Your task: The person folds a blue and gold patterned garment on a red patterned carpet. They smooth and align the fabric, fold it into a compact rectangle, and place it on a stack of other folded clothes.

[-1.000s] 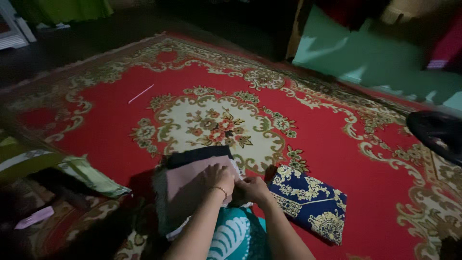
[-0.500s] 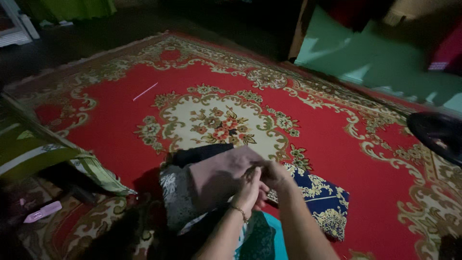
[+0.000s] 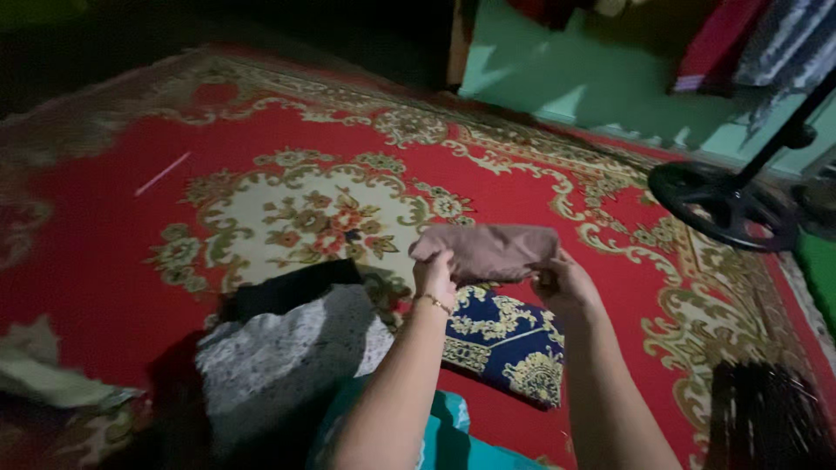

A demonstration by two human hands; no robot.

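Note:
Both hands hold a folded dusty-pink cloth point(image 3: 489, 250) up above the carpet. My left hand point(image 3: 434, 277), with a thin bracelet at the wrist, grips its left end. My right hand point(image 3: 566, 283) grips its right end. Directly below the cloth lies a folded dark blue fabric with gold ornament point(image 3: 505, 344). To the left sits a pile of folded cloths: a grey-white lace piece point(image 3: 287, 348) on top and a black piece point(image 3: 292, 292) behind it.
A red carpet with cream floral medallion point(image 3: 131, 252) covers the floor. A black round fan base with pole point(image 3: 727, 204) stands at right. A green wall point(image 3: 592, 87) with hanging clothes is behind. A thin pink stick point(image 3: 163, 173) lies at left.
The pink cloth has been lifted off the pile and carried right, over the blue fabric. The lace piece now shows on top of the pile. The view has swung right.

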